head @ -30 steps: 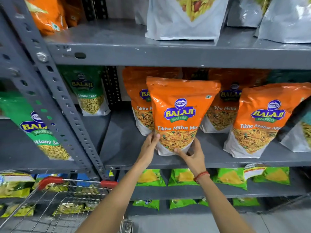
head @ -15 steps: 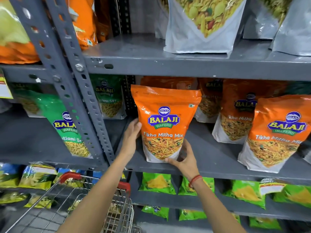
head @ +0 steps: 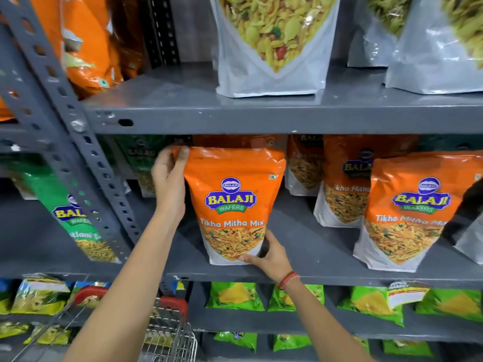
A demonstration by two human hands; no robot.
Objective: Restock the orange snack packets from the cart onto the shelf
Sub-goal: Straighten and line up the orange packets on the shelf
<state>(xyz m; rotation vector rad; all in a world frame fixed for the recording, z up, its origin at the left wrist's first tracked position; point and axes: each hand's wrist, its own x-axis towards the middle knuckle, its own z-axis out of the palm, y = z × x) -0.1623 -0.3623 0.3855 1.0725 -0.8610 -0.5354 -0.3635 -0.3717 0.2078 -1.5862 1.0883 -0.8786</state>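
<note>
left hand [head: 168,178] raised gripping, right hand [head: 271,254] low gripping

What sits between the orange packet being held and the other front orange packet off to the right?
In the head view, bare grey shelf lies between the held packet and the right packet; further back stand more orange packets.

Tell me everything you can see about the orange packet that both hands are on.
The orange packet is a glossy stand-up pouch with a white base, printed "Balaji Wafers" and "Tikha Mitha Mix" above a picture of the snack. It stands upright near the front edge of the grey shelf, sealed, its top slightly crinkled. The left hand holds its upper left corner; the right hand holds its lower right corner. Similar packets stand behind it.
</note>
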